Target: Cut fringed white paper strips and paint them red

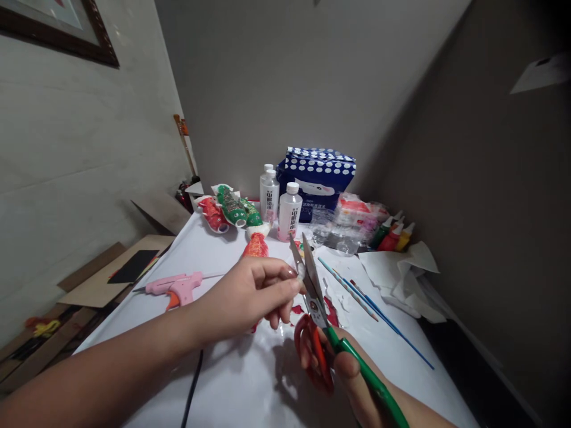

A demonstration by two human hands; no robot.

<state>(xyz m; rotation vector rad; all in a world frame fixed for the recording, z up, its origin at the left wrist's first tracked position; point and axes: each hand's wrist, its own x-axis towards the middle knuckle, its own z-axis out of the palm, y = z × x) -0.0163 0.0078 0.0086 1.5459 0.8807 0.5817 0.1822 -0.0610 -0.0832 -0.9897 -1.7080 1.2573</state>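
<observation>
Scissors (pixel 319 309), red- and green-handled, held above the white table (pixel 232 380) by the right hand (pixel 343 371), blades parted around a small pale piece (pixel 302 270) pinched in the left hand's (pixel 250 297) fingertips. The step appears to be trimming; closing the blades calls for a steady piece. Both hands are closed on their objects.

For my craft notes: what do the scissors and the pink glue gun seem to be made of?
Scissors: blades look like bare metal, grey with a dull shine; handles seem glossy plastic, one red, one green. Glue gun: pink body looks like matte moulded plastic; orange trigger likely plastic too.
</observation>
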